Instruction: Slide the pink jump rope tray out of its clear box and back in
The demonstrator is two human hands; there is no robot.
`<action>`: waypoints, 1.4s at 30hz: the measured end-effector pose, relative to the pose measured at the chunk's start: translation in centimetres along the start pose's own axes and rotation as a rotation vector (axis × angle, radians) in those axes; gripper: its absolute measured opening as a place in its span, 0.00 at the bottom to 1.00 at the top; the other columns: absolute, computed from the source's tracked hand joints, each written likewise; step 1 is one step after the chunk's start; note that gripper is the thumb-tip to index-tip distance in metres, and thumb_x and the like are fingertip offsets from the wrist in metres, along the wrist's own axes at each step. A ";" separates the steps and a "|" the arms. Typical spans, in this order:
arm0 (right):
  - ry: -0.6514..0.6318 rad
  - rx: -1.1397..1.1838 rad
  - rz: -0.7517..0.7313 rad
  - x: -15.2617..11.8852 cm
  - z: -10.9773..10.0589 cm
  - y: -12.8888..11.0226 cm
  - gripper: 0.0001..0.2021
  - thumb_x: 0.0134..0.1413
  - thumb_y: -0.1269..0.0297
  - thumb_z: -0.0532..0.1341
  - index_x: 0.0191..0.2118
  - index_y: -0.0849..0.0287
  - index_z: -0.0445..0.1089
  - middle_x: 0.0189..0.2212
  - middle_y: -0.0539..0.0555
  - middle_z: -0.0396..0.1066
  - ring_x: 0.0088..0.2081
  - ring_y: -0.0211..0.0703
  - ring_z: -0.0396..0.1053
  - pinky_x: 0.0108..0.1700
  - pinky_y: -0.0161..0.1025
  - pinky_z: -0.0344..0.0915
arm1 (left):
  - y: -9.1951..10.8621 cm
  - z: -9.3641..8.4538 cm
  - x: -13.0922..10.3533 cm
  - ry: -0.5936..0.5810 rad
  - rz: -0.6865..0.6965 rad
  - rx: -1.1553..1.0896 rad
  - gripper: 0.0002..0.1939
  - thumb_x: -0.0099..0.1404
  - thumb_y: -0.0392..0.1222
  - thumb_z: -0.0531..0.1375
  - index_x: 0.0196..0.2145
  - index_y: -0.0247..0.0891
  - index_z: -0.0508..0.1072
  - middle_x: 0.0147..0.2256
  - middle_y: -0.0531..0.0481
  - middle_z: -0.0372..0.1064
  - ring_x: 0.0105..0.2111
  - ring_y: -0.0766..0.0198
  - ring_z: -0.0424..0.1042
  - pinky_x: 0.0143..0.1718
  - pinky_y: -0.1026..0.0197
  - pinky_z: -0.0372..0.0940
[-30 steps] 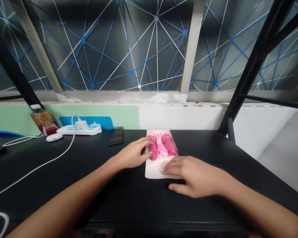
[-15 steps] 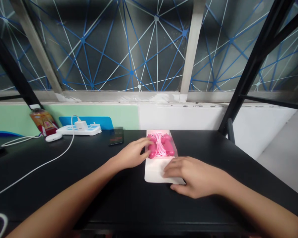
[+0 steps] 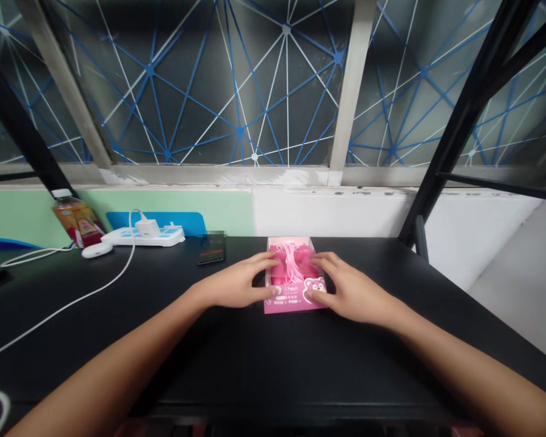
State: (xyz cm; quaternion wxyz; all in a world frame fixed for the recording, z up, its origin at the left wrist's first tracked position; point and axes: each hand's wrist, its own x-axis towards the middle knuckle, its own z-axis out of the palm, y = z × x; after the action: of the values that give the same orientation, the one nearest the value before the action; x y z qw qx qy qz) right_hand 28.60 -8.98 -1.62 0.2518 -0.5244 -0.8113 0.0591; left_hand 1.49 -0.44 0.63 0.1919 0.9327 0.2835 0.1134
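Note:
A pink jump rope (image 3: 293, 261), its pale cord bundled between two handles, lies in a shallow box (image 3: 286, 308) on the black desk. The box's front part is pink, with white lettering and a bear's face. My left hand (image 3: 237, 283) grips the left side, fingertips over the upper edge and thumb on the printed front. Opposite it, my right hand (image 3: 355, 287) curls round the right side, with its thumb beside the bear picture and its fingers over the right handle. Both hands partly cover the box edges.
A dark phone (image 3: 212, 249) lies left of the box. Farther left are a white power strip (image 3: 170, 237) with a charger (image 3: 148, 228), a small white case (image 3: 97, 250) and a drink bottle (image 3: 78, 220). A white cable (image 3: 88, 296) crosses the desk.
The white flap that lay toward me has been folded up over the box front, showing its pink printed face. My right hand moved up to the box's right side; my left stayed alongside.

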 end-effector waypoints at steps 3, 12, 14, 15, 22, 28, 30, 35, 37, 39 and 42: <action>0.008 -0.005 0.021 0.2 0.2 -0.1 0.24 0.55 0.51 0.62 0.57 0.50 0.64 0.57 0.57 0.61 0.54 0.53 0.66 0.55 0.51 0.65 | 0.2 0.2 -0.2 -0.020 -0.002 0.027 0.41 0.58 0.57 0.64 0.65 0.44 0.55 0.69 0.47 0.42 0.67 0.50 0.46 0.65 0.51 0.50; 0.023 0.058 0.038 0.4 0.4 0.2 0.21 0.58 0.55 0.60 0.55 0.52 0.64 0.54 0.57 0.61 0.46 0.48 0.68 0.50 0.49 0.67 | 0.1 0.8 -0.2 0.003 0.010 0.066 0.44 0.56 0.57 0.65 0.65 0.44 0.55 0.68 0.45 0.43 0.66 0.48 0.47 0.64 0.49 0.52; 0.017 0.084 0.040 0.4 0.4 0.2 0.21 0.57 0.56 0.61 0.55 0.52 0.64 0.54 0.57 0.60 0.45 0.47 0.69 0.50 0.48 0.67 | 0.1 0.8 -0.3 -0.001 0.020 0.062 0.46 0.54 0.57 0.67 0.65 0.45 0.54 0.68 0.45 0.42 0.66 0.46 0.48 0.62 0.49 0.54; 0.016 0.093 0.042 0.4 0.5 0.2 0.21 0.56 0.56 0.62 0.55 0.53 0.64 0.54 0.57 0.60 0.44 0.47 0.69 0.49 0.48 0.68 | 0.1 0.8 -0.3 0.000 0.022 0.063 0.47 0.53 0.56 0.67 0.65 0.45 0.54 0.68 0.45 0.42 0.66 0.46 0.48 0.62 0.49 0.55; 0.029 0.120 0.042 0.4 0.7 0.2 0.21 0.56 0.57 0.62 0.54 0.53 0.64 0.53 0.57 0.60 0.44 0.46 0.68 0.50 0.48 0.67 | 0.3 0.8 -0.3 -0.008 0.016 0.076 0.49 0.52 0.54 0.68 0.66 0.44 0.53 0.69 0.44 0.41 0.66 0.46 0.49 0.61 0.50 0.56; 0.045 0.167 0.075 0.6 1.0 0.4 0.21 0.54 0.57 0.64 0.52 0.53 0.64 0.52 0.57 0.59 0.46 0.47 0.67 0.51 0.49 0.67 | 0.4 0.8 -0.4 -0.007 0.007 0.097 0.50 0.52 0.54 0.69 0.66 0.43 0.52 0.69 0.43 0.40 0.66 0.45 0.48 0.61 0.49 0.56; 0.050 0.179 0.081 0.6 1.1 0.5 0.21 0.53 0.57 0.64 0.52 0.54 0.64 0.53 0.57 0.58 0.46 0.47 0.67 0.51 0.50 0.67 | 0.5 0.8 -0.4 -0.010 0.008 0.099 0.50 0.52 0.56 0.68 0.66 0.43 0.52 0.69 0.43 0.40 0.66 0.44 0.48 0.61 0.49 0.57; 0.017 0.162 0.043 0.5 1.0 0.4 0.24 0.52 0.59 0.65 0.55 0.53 0.62 0.55 0.57 0.57 0.46 0.47 0.68 0.51 0.50 0.68 | 0.5 0.7 -0.5 -0.013 0.002 0.099 0.51 0.51 0.55 0.69 0.67 0.44 0.50 0.69 0.42 0.39 0.65 0.43 0.50 0.59 0.48 0.59; 0.045 0.136 0.025 0.5 1.1 0.3 0.21 0.55 0.60 0.63 0.54 0.53 0.63 0.53 0.57 0.59 0.45 0.47 0.68 0.51 0.50 0.67 | 0.5 0.7 -0.6 -0.010 0.008 0.093 0.50 0.52 0.55 0.69 0.66 0.44 0.51 0.69 0.43 0.40 0.66 0.44 0.49 0.60 0.49 0.58; 0.086 0.113 0.009 0.6 1.1 0.3 0.17 0.58 0.60 0.60 0.53 0.54 0.65 0.51 0.58 0.61 0.45 0.47 0.68 0.51 0.50 0.67 | 0.4 0.6 -0.5 0.006 0.031 0.077 0.46 0.54 0.56 0.67 0.65 0.44 0.54 0.68 0.44 0.43 0.66 0.46 0.49 0.62 0.49 0.56; 0.109 0.095 0.006 0.8 0.9 0.4 0.14 0.62 0.59 0.57 0.52 0.54 0.66 0.50 0.58 0.63 0.45 0.47 0.68 0.50 0.50 0.68 | 0.3 0.7 -0.4 0.054 0.057 0.070 0.34 0.62 0.53 0.62 0.63 0.46 0.59 0.67 0.47 0.48 0.65 0.50 0.52 0.64 0.50 0.53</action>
State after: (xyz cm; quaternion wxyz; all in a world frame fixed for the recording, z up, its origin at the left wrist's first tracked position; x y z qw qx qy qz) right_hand 28.23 -8.00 -2.25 0.3198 -0.5168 -0.7911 0.0695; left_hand 1.54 -1.13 0.14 0.1481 0.9432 0.2656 0.1340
